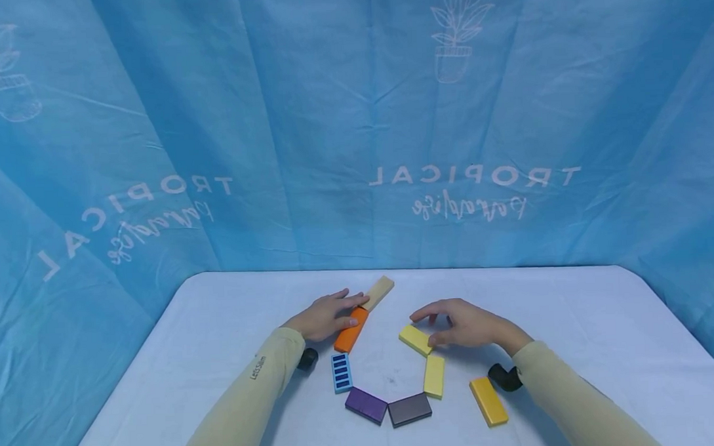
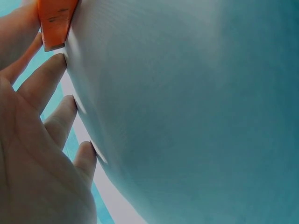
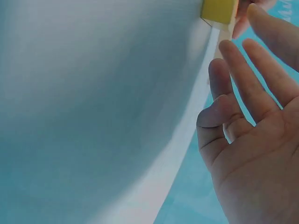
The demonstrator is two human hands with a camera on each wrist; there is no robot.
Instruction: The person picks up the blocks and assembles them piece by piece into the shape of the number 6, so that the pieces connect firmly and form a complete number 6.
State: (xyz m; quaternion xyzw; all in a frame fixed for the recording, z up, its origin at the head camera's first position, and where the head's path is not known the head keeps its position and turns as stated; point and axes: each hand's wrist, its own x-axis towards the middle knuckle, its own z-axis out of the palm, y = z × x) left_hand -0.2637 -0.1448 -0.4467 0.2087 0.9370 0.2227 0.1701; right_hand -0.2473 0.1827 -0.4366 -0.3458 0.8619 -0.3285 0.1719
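My left hand rests at the orange block, its thumb on the block and its index finger reaching the beige block that adjoins it. In the left wrist view its fingers are spread, with the orange block by the thumb. My right hand hovers around a pale yellow block, thumb by the near end, fingers extended beyond it. The right wrist view shows loosely bent fingers below the yellow block, apart from it. A second pale yellow block lies just nearer.
A light blue block with dark cells, a purple block and a dark grey block continue the curve of blocks. An amber block lies apart near the right forearm. Blue printed cloth hangs behind the white table.
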